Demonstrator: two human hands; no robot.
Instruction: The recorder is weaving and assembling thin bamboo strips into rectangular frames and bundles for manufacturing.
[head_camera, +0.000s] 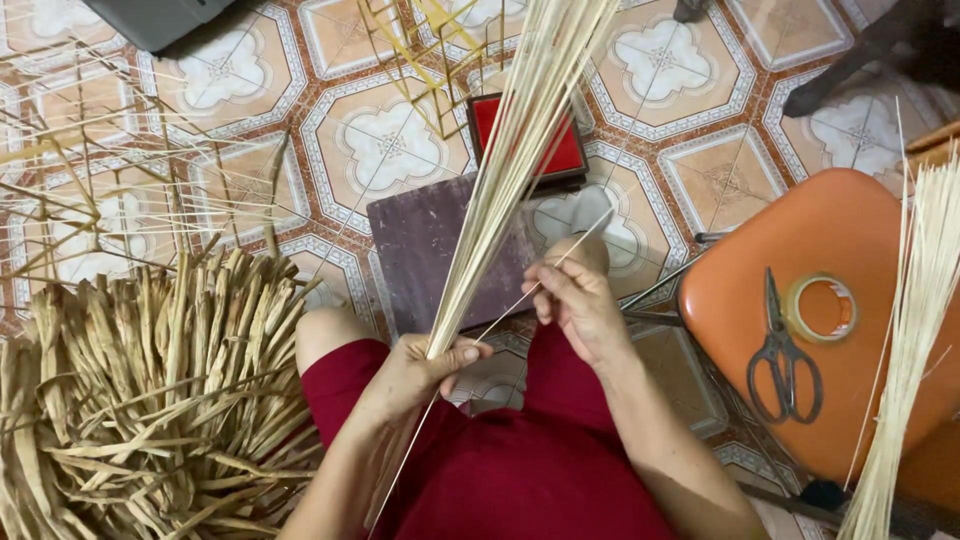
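Left hand (425, 365) clenched round the base of the stick bundle (510, 150), fanned upward over the lap so single sticks separate. Right hand (575, 295) pinches one thin stick (500, 318), angled across and clear of the bundle. Board (430, 250) and red tray (530, 140) on the floor ahead. Stool (850, 250) at right keeps scissors (783, 355) and tape (822, 307) within reach. Strip pile (150, 400) at left.

dark red garment over the lap; forearms bare, no sleeves showing.
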